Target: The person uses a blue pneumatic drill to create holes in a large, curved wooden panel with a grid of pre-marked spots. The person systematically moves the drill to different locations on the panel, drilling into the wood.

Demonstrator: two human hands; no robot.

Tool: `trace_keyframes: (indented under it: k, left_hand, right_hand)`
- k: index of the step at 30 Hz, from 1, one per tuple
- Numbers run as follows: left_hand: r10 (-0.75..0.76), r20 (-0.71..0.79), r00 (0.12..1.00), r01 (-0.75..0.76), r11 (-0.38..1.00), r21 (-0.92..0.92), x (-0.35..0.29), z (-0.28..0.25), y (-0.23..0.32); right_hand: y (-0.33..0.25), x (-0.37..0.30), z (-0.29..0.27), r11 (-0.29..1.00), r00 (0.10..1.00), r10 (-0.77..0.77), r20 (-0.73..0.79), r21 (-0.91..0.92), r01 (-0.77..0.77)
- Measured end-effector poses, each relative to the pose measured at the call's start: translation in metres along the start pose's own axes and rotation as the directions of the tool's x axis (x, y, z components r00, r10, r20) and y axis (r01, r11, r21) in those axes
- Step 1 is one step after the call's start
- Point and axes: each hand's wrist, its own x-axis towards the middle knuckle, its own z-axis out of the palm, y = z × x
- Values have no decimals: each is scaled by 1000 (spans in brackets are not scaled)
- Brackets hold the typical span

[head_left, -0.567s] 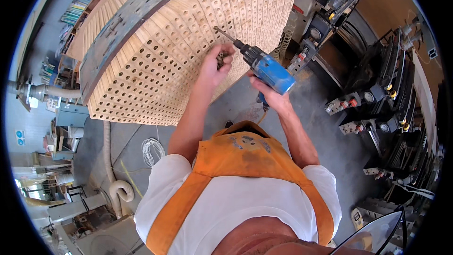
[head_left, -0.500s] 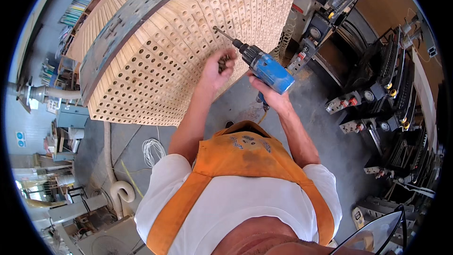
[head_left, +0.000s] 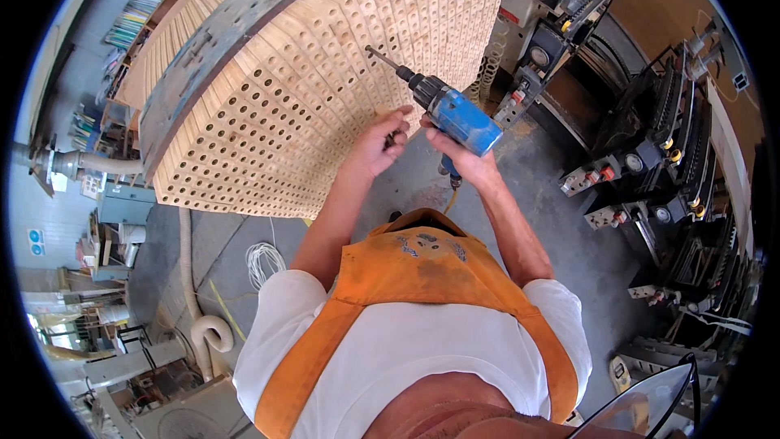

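My right hand grips a blue corded power drill by its handle. Its long bit points up and left, with the tip close to a pale wooden block covered in rows of drilled holes. I cannot tell whether the tip touches the wood. Just left of the drill, my left hand is curled around small dark metal pieces, mostly hidden by the fingers. Many holes at the block's lower left show dark rings inside, while those on the right look bare.
A curved dark metal strip lies along the block's upper left. Black machine units with gauges stand at the right. On the floor at left are a coiled white cable and a ribbed hose.
My left hand has dropped slightly and turned, its fingers closing more over the metal pieces. The drill has shifted a little left and down in view.
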Motion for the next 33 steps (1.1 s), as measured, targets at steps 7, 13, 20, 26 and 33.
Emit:
trace_keyframes:
  k: [7, 13, 20, 26, 33]
  left_hand:
    - [298, 18, 954, -297, 954, -34, 5, 22, 58]
    - [191, 116, 975, -208, 963, 168, 7, 29, 57]
    - [234, 11, 972, -228, 937, 266, 25, 56, 56]
    - [330, 30, 943, -331, 944, 15, 43, 63, 68]
    - [70, -28, 997, -71, 997, -13, 34, 30, 30]
  right_hand:
    - [4, -23, -25, 994, 995, -76, 64, -70, 81]
    - [7, -28, -60, 952, 986, 91, 138, 278, -127]
    - [13, -29, -53, 994, 1000, 28, 10, 105, -29]
    - [0, 9, -16, 977, 997, 78, -28, 199, -71]
    - [-7, 14, -10, 1000, 999, 2, -45, 4, -1]
